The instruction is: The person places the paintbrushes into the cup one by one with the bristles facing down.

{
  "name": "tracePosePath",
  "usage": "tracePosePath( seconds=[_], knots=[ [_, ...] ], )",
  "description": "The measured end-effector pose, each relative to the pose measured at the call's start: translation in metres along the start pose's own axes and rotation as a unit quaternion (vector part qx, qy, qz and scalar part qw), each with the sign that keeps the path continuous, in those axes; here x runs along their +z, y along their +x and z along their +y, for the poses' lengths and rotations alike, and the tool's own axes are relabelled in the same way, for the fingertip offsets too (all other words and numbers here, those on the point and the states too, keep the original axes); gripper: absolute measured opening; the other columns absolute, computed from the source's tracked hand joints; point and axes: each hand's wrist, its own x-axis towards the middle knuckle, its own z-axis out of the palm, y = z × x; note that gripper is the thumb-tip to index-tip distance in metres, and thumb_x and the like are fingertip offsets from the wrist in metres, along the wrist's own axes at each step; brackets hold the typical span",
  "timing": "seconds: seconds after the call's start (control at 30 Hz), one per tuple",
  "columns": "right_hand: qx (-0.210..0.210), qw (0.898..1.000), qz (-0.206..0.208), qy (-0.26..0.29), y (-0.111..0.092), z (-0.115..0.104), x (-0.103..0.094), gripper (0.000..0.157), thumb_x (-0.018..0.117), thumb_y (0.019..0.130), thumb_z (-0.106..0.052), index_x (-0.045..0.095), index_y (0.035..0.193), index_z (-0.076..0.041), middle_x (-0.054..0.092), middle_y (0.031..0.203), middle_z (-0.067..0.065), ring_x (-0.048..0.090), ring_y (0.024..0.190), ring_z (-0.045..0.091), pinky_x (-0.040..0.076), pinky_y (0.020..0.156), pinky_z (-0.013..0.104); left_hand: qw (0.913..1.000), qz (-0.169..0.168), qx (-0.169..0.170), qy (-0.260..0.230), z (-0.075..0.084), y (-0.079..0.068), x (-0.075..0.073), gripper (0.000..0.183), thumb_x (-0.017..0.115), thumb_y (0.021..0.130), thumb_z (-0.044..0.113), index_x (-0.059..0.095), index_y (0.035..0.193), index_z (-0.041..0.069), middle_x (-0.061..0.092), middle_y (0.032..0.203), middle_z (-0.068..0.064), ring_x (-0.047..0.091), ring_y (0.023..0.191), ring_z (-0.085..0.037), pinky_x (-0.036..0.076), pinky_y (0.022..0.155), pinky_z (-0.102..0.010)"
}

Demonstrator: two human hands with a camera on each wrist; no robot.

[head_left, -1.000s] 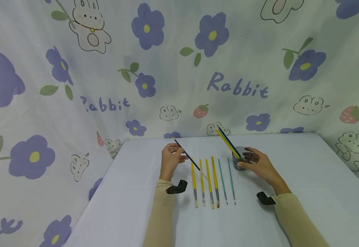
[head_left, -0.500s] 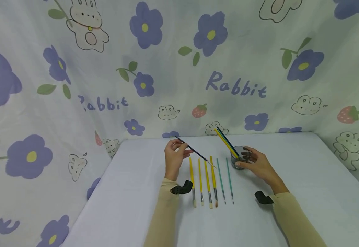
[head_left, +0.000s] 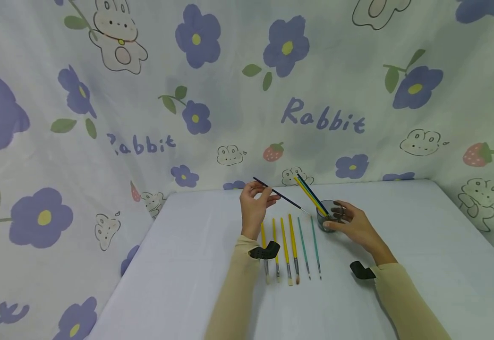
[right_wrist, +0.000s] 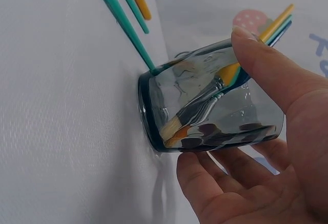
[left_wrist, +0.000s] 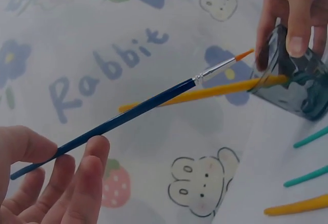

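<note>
My left hand (head_left: 254, 210) pinches a dark blue paintbrush (left_wrist: 127, 117) near the end of its handle, between thumb and fingers. The brush is held above the table, its pointed orange bristles aimed at the glass. With its thumb on one side and fingers on the other, my right hand (head_left: 359, 229) grips a smoky clear glass (right_wrist: 259, 101). Inside lean a yellow, a green and a blue paintbrush (head_left: 312, 196), bristles down at the base and handles sticking out to the upper left. The blue brush's tip is just left of the glass, outside it.
Between the hands lies a row of paintbrushes, bristles toward me: several yellow paintbrushes (head_left: 285, 241) at left, two green paintbrushes (head_left: 303, 245) at right. My left forearm passes over the leftmost ones. A white cloth covers the table (head_left: 179, 264); a patterned curtain (head_left: 238, 94) hangs behind.
My left hand has moved right and a little away from me, carrying the blue paintbrush from above the yellow brushes to beside the glass. My right hand and the glass have stayed nearly still.
</note>
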Motion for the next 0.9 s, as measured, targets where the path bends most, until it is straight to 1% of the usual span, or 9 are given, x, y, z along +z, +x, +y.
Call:
tracePosePath(
  seconds=[0.1, 0.33, 0.53, 0.63, 0.9],
  knots=[
    [0.001, 1.000, 0.000, 0.001, 0.001, 0.000, 0.000, 0.100, 0.083, 0.087, -0.042, 0.028, 0.163, -0.009, 0.043, 0.159, 0.027, 0.043, 0.147, 0.047, 0.040, 0.118, 0.061, 1.0000, -0.006, 0.005, 0.002, -0.001, 0.001, 0.008, 0.024, 0.070, 0.095, 0.007, 0.056, 0.114, 0.003, 0.065, 0.096, -0.007, 0.078, 0.071, -0.018, 0.065, 0.072, -0.029],
    [0.012, 1.000, 0.001, -0.005, 0.001, -0.001, 0.000, 0.101, 0.083, 0.086, -0.044, 0.028, 0.163, -0.010, 0.039, 0.161, 0.028, 0.041, 0.148, 0.048, 0.040, 0.118, 0.061, 0.9995, -0.026, 0.004, 0.020, -0.007, 0.001, 0.023, 0.022, 0.069, 0.097, 0.007, 0.056, 0.115, 0.004, 0.065, 0.100, -0.010, 0.079, 0.077, -0.023, 0.065, 0.077, -0.033],
    [0.009, 1.000, 0.001, -0.001, 0.001, -0.002, 0.000, 0.101, 0.084, 0.086, -0.044, 0.028, 0.163, -0.010, 0.040, 0.161, 0.027, 0.041, 0.149, 0.048, 0.039, 0.119, 0.061, 0.9988, -0.040, -0.001, 0.026, -0.010, 0.000, 0.034, 0.026, 0.069, 0.098, 0.009, 0.056, 0.119, 0.002, 0.066, 0.104, -0.013, 0.079, 0.084, -0.034, 0.065, 0.080, -0.034],
    [0.007, 1.000, 0.002, 0.000, 0.001, -0.002, 0.000, 0.100, 0.084, 0.086, -0.043, 0.029, 0.163, -0.010, 0.040, 0.161, 0.027, 0.041, 0.149, 0.048, 0.039, 0.119, 0.061, 0.9983, -0.046, -0.001, 0.035, -0.011, 0.000, 0.038, 0.029, 0.069, 0.098, 0.010, 0.055, 0.122, 0.001, 0.066, 0.105, -0.014, 0.079, 0.087, -0.036, 0.065, 0.081, -0.034],
    [0.001, 1.000, 0.001, 0.000, 0.001, -0.001, 0.001, 0.098, 0.084, 0.087, -0.040, 0.030, 0.162, -0.008, 0.041, 0.160, 0.027, 0.041, 0.148, 0.049, 0.039, 0.119, 0.062, 0.9969, -0.055, 0.002, 0.055, -0.016, -0.002, 0.045, 0.026, 0.069, 0.097, 0.010, 0.057, 0.119, 0.005, 0.067, 0.106, -0.015, 0.079, 0.081, -0.031, 0.065, 0.079, -0.032]
  ],
)
